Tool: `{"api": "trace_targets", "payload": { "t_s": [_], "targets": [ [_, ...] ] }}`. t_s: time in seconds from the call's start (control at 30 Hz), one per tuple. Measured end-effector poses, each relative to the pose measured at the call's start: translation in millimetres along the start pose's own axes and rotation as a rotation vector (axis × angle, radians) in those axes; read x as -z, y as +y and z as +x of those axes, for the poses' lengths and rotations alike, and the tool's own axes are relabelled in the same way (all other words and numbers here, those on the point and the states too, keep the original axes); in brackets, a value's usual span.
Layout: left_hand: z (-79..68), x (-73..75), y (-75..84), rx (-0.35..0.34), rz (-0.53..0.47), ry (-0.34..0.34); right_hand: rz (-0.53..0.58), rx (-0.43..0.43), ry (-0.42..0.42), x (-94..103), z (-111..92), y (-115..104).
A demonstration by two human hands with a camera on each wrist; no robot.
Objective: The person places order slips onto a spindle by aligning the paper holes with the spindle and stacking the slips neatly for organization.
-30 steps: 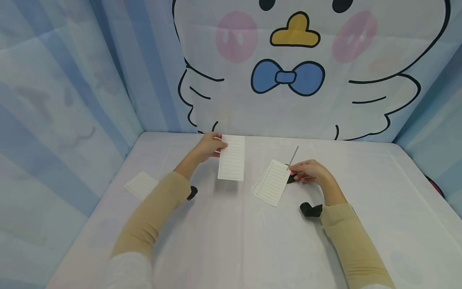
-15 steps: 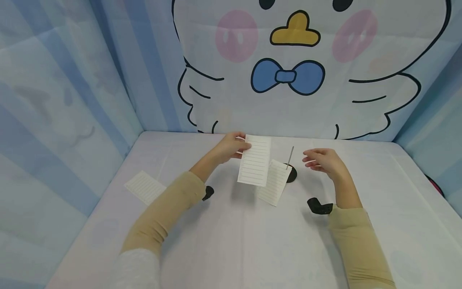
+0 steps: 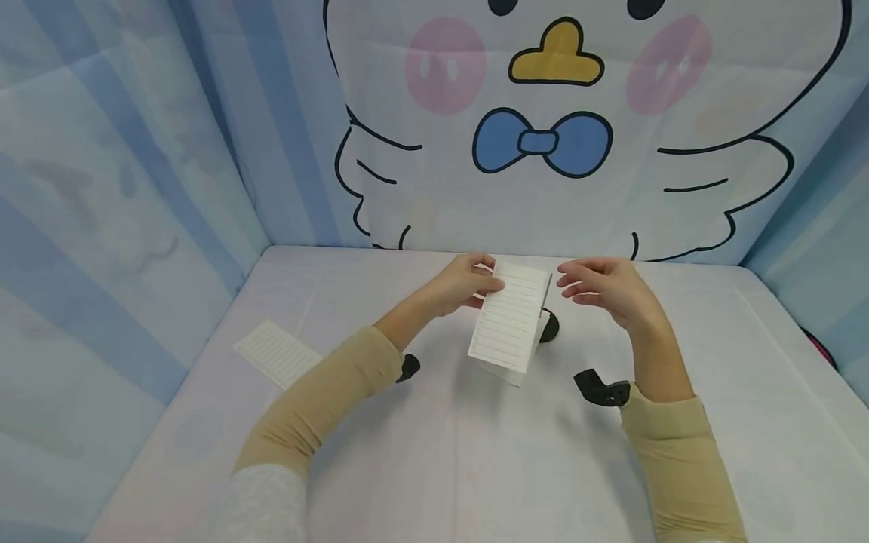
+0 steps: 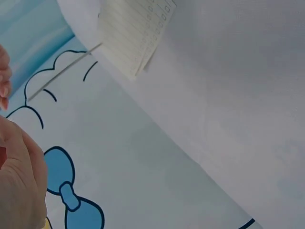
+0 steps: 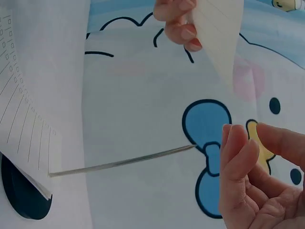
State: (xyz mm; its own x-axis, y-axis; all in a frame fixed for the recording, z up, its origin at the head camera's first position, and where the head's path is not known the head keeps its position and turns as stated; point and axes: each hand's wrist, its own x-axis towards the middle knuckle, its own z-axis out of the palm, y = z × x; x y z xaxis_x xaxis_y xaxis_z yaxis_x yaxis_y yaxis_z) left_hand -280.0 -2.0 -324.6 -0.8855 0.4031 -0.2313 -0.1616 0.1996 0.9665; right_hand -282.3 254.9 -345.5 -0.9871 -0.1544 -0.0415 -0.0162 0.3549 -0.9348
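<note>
In the head view my left hand (image 3: 465,285) pinches the upper left edge of a lined paper sheet (image 3: 511,315). The sheet is held above other lined sheets (image 5: 24,114), whose corner is pierced by the thin metal spike (image 5: 124,161) of a bill spike. Its round black base (image 3: 551,329) stands on the table, partly hidden by paper. In the right wrist view the spike's pointed tip stands free, apart from the held sheet (image 5: 221,36). My right hand (image 3: 611,290) hovers right of the spike, fingers relaxed and holding nothing.
Another lined sheet (image 3: 274,351) lies at the left of the white table (image 3: 434,467), partly behind the left forearm. A printed curtain (image 3: 543,211) rises along the table's back edge. Black wrist-camera mounts (image 3: 600,388) stick out beneath both wrists.
My left hand has carried its sheet rightward until it overlaps the spiked sheets in the head view. My right hand has let go of the spiked sheets' corner and moved up to the right.
</note>
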Motion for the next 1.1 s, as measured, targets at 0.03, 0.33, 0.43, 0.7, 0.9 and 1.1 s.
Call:
{"api": "trace_targets", "payload": {
  "t_s": [0.03, 0.33, 0.43, 0.7, 0.9, 1.1],
  "targets": [
    [-0.7, -1.6, 0.1, -0.003, -0.001, -0.010, -0.018, 0.008, -0.022, -5.5, -9.9, -15.0],
    [-5.3, -9.5, 0.5, -0.016, -0.026, -0.089, -0.108, -0.059, -0.101, -25.4, -33.0, -53.5],
    [-6.8, -10.6, 0.8, -0.015, -0.026, -0.091, -0.113, -0.055, -0.113, -25.4, -31.8, -51.1],
    [-8.5, -10.1, -0.1, -0.001, -0.003, -0.084, -0.129, -0.049, -0.131, -26.6, -33.3, -51.8],
    [-12.1, -7.9, -5.1, 0.021, -0.017, -0.095, -0.162, -0.040, -0.111, -26.1, -31.4, -50.2],
    [-17.1, -4.1, -12.0, 0.052, -0.012, -0.110, -0.187, -0.061, -0.047, -23.1, -26.0, -50.1]
  ]
}}
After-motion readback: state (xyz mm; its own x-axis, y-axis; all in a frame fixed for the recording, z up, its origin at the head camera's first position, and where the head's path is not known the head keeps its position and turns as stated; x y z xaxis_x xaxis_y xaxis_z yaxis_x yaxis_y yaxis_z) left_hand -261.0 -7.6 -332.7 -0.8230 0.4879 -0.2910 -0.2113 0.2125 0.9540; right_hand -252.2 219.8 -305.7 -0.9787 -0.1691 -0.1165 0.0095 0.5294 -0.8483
